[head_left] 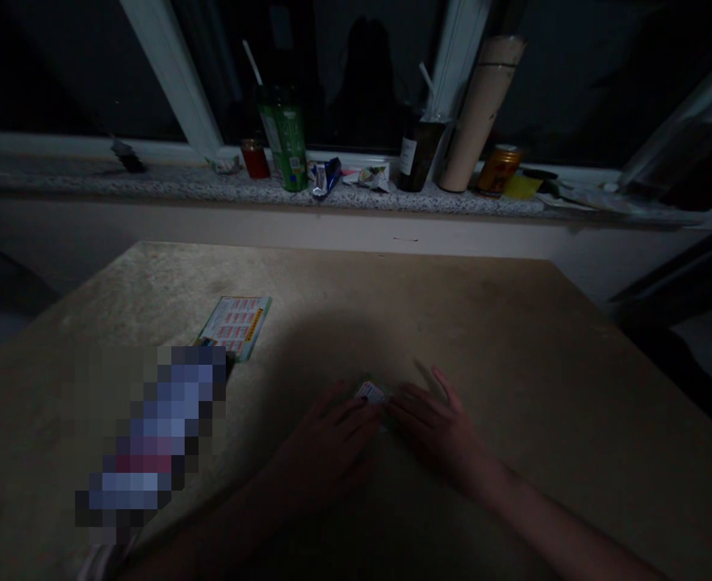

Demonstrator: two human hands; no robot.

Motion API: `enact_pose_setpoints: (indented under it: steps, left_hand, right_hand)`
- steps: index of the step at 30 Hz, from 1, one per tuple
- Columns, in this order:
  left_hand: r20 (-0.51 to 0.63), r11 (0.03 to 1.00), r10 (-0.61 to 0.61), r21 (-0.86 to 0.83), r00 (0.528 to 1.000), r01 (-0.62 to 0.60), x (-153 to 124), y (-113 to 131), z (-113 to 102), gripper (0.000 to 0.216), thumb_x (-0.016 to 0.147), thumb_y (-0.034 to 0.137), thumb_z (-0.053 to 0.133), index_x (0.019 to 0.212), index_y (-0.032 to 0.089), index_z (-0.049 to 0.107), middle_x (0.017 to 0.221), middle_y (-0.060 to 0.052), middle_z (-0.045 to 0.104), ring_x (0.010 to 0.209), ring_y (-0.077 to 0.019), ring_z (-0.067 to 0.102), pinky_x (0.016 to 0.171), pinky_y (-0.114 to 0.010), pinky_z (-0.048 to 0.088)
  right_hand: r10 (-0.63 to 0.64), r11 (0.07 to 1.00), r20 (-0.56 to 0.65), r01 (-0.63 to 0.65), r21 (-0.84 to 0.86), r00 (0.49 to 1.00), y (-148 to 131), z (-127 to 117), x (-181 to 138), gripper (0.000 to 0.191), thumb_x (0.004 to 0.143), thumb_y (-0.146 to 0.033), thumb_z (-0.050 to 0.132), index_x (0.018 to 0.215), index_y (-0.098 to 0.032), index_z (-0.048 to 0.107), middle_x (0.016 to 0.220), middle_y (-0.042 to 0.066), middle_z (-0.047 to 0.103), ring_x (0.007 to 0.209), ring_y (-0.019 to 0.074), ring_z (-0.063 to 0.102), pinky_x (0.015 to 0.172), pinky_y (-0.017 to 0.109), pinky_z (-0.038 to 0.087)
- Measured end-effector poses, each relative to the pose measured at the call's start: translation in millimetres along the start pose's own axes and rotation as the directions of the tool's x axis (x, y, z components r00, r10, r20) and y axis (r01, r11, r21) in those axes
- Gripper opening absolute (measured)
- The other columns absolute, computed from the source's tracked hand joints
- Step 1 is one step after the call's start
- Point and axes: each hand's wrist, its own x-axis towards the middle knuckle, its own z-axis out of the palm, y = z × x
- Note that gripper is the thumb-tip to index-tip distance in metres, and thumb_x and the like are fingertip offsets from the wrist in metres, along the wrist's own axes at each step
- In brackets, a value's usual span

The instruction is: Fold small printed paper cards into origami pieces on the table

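Both my hands rest low on a dim tan table (513,339), close together near its front middle. My left hand (332,444) lies palm down with its fingertips on a small white card or slip of paper (370,393). My right hand (437,428) lies flat beside it, fingers stretched out and slightly apart, its fingertips nearly meeting the left hand's next to the slip. The scene is very dark and the slip's print cannot be read.
A green-edged printed card (236,324) lies on the table to the left, beside a blurred-out patch. The stone windowsill (150,184) behind holds a green bottle (286,141), a red can (255,158), a dark cup with a straw (417,153), a tall beige tube (480,113), a gold can (497,170) and wrappers.
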Motion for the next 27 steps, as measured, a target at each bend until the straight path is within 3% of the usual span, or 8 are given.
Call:
enact_pose_setpoints:
  steps: [10, 16, 22, 27]
  left_hand:
    - [-0.008, 0.999, -0.034, 0.029, 0.999, 0.034, 2.7, -5.9, 4.9, 0.044, 0.093, 0.027, 0.043, 0.136, 0.018, 0.038, 0.139, -0.006, 0.046, 0.127, -0.0203, 0.041, 0.111, -0.040, 0.022]
    - [-0.002, 0.999, -0.033, 0.033, 0.999, 0.033, 4.2, -2.2, 5.8, 0.039, 0.093, 0.030, 0.046, 0.130, 0.019, 0.045, 0.133, -0.005, 0.053, 0.123, -0.0212, 0.046, 0.109, -0.041, 0.026]
    - [-0.071, 0.999, -0.028, 0.030, 0.997, 0.031, 3.3, -1.5, 6.2, 0.030, 0.095, 0.025, 0.044, 0.124, 0.025, 0.050, 0.122, 0.000, 0.061, 0.112, -0.0178, 0.054, 0.106, -0.039, 0.028]
    - [-0.147, 0.995, -0.071, -0.073, 0.987, 0.060, 2.2, -5.4, 1.6, 0.024, 0.094, 0.018, 0.043, 0.114, 0.022, 0.056, 0.101, 0.000, 0.069, 0.091, -0.0170, 0.061, 0.090, -0.037, 0.042]
  right_hand:
    - [-0.093, 0.996, -0.068, 0.092, -0.013, 0.993, 0.9, 3.9, 1.4, 0.020, 0.091, -0.020, 0.051, 0.106, -0.022, 0.063, 0.096, 0.000, 0.071, 0.097, 0.0173, 0.063, 0.111, 0.051, 0.025]
    - [-0.156, 0.988, -0.112, 0.157, -0.005, 0.981, -0.7, 1.4, 0.9, 0.022, 0.092, -0.015, 0.047, 0.107, -0.020, 0.062, 0.094, 0.002, 0.072, 0.093, 0.0168, 0.064, 0.108, 0.050, 0.031]
    - [-0.057, 0.990, -0.174, 0.079, 0.121, 0.983, -3.5, -2.0, -2.6, 0.018, 0.092, -0.017, 0.047, 0.099, -0.023, 0.061, 0.086, -0.002, 0.072, 0.078, 0.0131, 0.067, 0.103, 0.042, 0.038]
    - [-0.034, 0.976, -0.231, 0.082, 0.204, 0.972, -3.3, -4.5, -3.7, 0.017, 0.091, -0.015, 0.049, 0.102, -0.022, 0.060, 0.082, -0.002, 0.072, 0.072, 0.0125, 0.067, 0.094, 0.038, 0.043]
